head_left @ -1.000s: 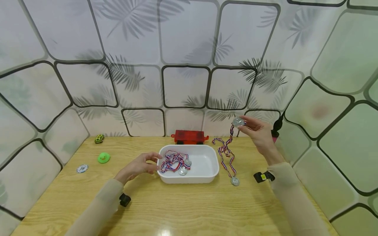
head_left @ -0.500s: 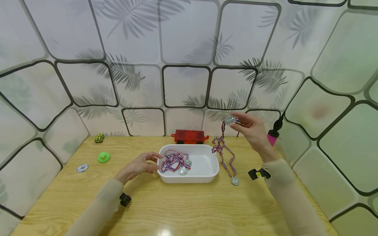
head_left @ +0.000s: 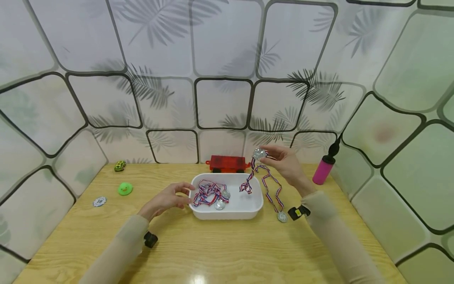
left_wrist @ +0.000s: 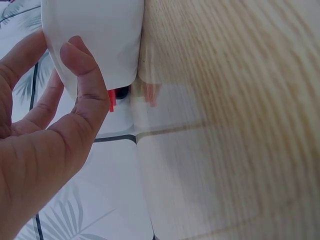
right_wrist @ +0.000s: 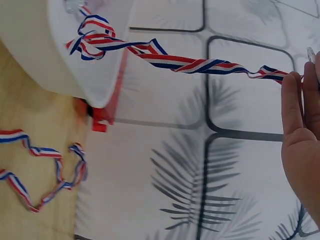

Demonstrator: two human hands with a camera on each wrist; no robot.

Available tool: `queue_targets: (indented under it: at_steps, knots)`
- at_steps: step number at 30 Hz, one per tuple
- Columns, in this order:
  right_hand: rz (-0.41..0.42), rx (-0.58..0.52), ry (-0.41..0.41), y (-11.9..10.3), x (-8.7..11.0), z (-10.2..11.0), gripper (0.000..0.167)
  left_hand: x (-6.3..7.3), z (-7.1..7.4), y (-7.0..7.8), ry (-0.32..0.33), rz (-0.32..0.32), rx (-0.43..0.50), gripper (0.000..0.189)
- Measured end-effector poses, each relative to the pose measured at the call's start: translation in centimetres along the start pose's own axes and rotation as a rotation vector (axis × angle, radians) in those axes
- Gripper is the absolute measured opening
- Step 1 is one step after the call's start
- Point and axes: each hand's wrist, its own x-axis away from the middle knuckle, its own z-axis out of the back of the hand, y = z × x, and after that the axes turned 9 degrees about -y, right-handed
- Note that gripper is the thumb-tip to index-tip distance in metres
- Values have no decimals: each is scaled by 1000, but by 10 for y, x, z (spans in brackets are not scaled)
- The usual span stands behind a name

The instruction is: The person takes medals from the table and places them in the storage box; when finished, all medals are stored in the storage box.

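My right hand point(head_left: 284, 162) pinches a silver medal point(head_left: 259, 154) above the right side of a white plastic box point(head_left: 225, 216). Its twisted red, white and blue ribbon point(right_wrist: 200, 65) hangs down into the box, with a bunched lower end. Loosely bent fingers of my left hand point(head_left: 169, 200) touch the box's left end; the left wrist view has the thumb in front of the white wall. Inside the box, on the left, lie tangled ribbons point(head_left: 207, 193) and two silver medals point(head_left: 220, 204). Another medal point(head_left: 282, 217) with its ribbon lies on the table, right of the box.
A red toy wagon point(head_left: 228, 163) stands behind the box. To the left are a toy car point(head_left: 120, 165), a green duck point(head_left: 125, 189) and a poker chip point(head_left: 99, 201). A pink pump-like bottle point(head_left: 323, 170) stands at the right by the patterned curtain wall point(head_left: 223, 106).
My right hand has moved left with the medal, carrying its ribbon off the table and over the box. The pink bottle has come into full view. My left hand has stayed put.
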Motion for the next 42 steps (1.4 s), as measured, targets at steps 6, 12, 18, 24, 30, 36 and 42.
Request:
queue_targets:
  at_steps: [6, 12, 18, 24, 30, 36, 42]
  knots:
    - [-72, 2, -20, 19, 2, -8, 45, -1, 0, 0, 3, 6, -9, 49]
    - [-118, 47, -45, 38, 2, -10, 44, 0, 0, 0, -4, 4, -9, 46]
    - [-263, 105, -101, 59, 2, -11, 41, 1, 0, 1, -11, -6, 0, 45]
    - [-374, 93, -232, 77, 0, -13, 40, 2, -1, 3, -17, -8, 4, 46]
    - [-439, 109, -339, 86, -6, -16, 39, 1, 0, 1, -14, -9, -1, 47]
    - [-504, 173, -386, 94, -14, -15, 37, 0, 1, -2, -19, -9, -6, 48]
    - [-548, 193, -384, 100, -20, -15, 28, 1, 1, -1, -35, -28, -3, 50]
